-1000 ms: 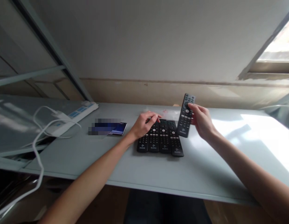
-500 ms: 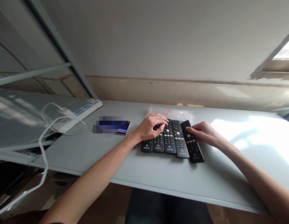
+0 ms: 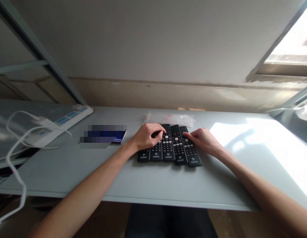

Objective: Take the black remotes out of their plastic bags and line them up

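Observation:
Several black remote controls lie side by side in a row, their lower ends slightly staggered. My left hand (image 3: 150, 136) rests over the upper part of the left ones, fingers bent and thumb apart from them, with no remote gripped; it hides some of their buttons. At the right end of the row, my right hand (image 3: 203, 140) has its thumb on the upper part of the rightmost remote control (image 3: 192, 152), the other fingers folded at its right edge. That remote leans against its neighbour (image 3: 179, 150), top tilted to the left.
A clear plastic bag (image 3: 170, 118) lies behind the remotes on the grey table (image 3: 153, 185). To the left are a phone (image 3: 120, 137), partly blurred out, and a white power strip (image 3: 66, 120) with a looping white cable (image 3: 16, 168). Bright sunlight falls on the table's right side.
The rightmost remote has been drawn in against the row, and its lower end now sits nearly level with its neighbour's. My right hand moved left with it. The view has shifted right.

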Tool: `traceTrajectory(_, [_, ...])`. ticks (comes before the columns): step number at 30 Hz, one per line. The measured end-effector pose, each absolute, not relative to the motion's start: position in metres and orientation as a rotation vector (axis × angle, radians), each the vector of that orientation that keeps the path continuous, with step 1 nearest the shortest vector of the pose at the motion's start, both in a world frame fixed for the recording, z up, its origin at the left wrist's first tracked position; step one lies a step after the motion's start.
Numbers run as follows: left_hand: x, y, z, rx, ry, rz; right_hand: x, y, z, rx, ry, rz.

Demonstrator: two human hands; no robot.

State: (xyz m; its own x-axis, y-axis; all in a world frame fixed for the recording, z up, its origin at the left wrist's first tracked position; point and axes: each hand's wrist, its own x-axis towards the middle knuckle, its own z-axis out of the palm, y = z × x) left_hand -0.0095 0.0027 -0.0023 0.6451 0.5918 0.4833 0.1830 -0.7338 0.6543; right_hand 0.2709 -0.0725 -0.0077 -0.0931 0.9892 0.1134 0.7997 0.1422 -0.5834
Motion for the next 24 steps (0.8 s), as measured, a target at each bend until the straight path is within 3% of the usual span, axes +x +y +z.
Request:
traceTrajectory(16, [-0.011, 0.011, 0.003, 2.662, 0.741, 0.879, 0.274, -0.066, -0.021, -1.458, -1.586, 0.473])
traceTrajectory(24, [-0.021, -0.045, 0.027, 2.721, 0.700, 1.311, 0.261, -0.114, 0.047, -0.944, -1.410, -0.005])
